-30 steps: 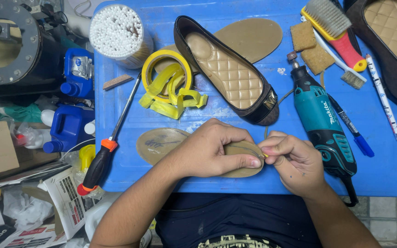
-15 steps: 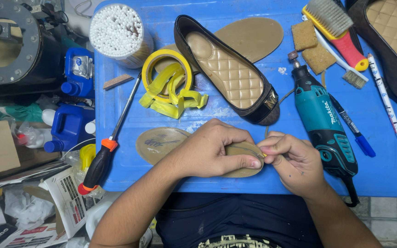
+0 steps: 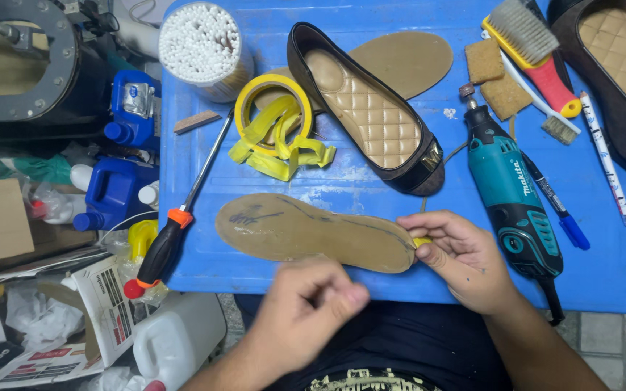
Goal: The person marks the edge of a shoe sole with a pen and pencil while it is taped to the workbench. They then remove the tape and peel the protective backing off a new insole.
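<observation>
Tan insole board lay flat on the blue table, its end pinched by the right hand, best kept firm, while the left hand hovered loosely curled, empty.

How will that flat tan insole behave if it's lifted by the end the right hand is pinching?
The insole looks thin and flat, so it will probably flex or droop beyond the right hand. Likely light. It lies flush on the blue table, so it should slide rather than roll.
</observation>
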